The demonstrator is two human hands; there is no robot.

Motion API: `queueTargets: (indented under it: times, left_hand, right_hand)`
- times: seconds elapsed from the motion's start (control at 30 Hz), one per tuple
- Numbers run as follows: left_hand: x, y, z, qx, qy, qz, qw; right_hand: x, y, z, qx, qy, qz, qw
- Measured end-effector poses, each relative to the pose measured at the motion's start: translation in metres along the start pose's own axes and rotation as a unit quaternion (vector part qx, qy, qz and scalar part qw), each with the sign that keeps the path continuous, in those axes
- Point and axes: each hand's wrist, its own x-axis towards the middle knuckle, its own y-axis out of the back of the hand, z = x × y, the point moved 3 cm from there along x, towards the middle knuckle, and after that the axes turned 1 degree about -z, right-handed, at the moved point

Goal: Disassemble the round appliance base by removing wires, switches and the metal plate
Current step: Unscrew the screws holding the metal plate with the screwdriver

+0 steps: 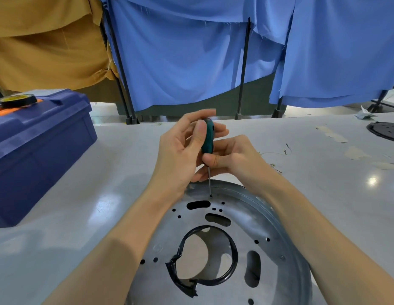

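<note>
Holding the screwdriver [208,137]: right hand [237,157] pinching, left hand [178,153] seemingly cupping.

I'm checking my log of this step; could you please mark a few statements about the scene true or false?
1. The left hand and right hand both hold the green screwdriver. True.
2. Its tip sits in the central opening of the metal plate. False: it meets a small hole near the far rim.
3. A roll of tape lies on the blue toolbox. True.
4. The toolbox stands on the person's right. False: it is on the left.
</note>
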Motion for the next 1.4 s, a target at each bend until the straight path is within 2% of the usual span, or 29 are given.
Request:
queueTargets:
  times: [0.17,0.33,0.43,0.63,0.73,0.87,1.03,1.1,1.2,1.27,1.4]
  left_hand:
    - [0.0011,-0.0001,0.0043,0.005,-0.009,0.039,0.999]
    - [0.002,0.0025,0.002,0.003,-0.012,0.033,0.999]
    - [0.0022,0.0034,0.0024,-0.008,-0.003,0.044,0.999]
    - [0.0033,-0.0015,0.0032,0.064,-0.025,0.03,0.997]
    - [0.0034,-0.0002,-0.0007,0.022,0.007,0.012,1.0]
    - [0.0033,0.0001,0.0007,0.008,-0.01,0.025,1.0]
    - [0.0015,-0.0043,-0.004,0.0,0.027,-0.028,0.999]
    - [0.0029,-0.0022,-0.0024,-0.001,0.019,-0.023,1.0]
    - [0.0031,0.0005,-0.0009,0.006,0.0,0.031,1.0]
    - [0.0026,0.0003,-0.0012,0.014,-0.001,0.053,0.998]
    - [0.0027,-0.0004,-0.0029,-0.031,0.01,0.015,0.999]
  right_hand:
    - [-0.0002,-0.0018,-0.0019,-0.014,0.027,0.039,0.999]
    - [0.0003,0.0001,-0.0013,-0.004,0.003,0.015,1.0]
    - [-0.001,-0.0019,-0.0006,-0.008,0.016,0.03,0.999]
    - [0.0016,0.0025,-0.0014,-0.003,0.01,0.021,1.0]
    - [0.0006,0.0002,-0.0012,-0.007,0.012,0.016,1.0]
    - [0.0003,-0.0001,0.0004,-0.012,0.026,0.042,0.999]
    - [0.0016,0.0021,0.0006,0.005,-0.005,0.005,1.0]
    - [0.001,0.0002,0.0009,-0.002,0.005,0.014,1.0]
    - [0.0013,-0.0003,0.0005,-0.014,0.033,0.049,0.998]
    - [0.0021,-0.0003,0.0003,-0.012,0.032,0.044,0.998]
    - [0.0017,0.0006,0.0003,-0.019,0.015,0.026,0.999]
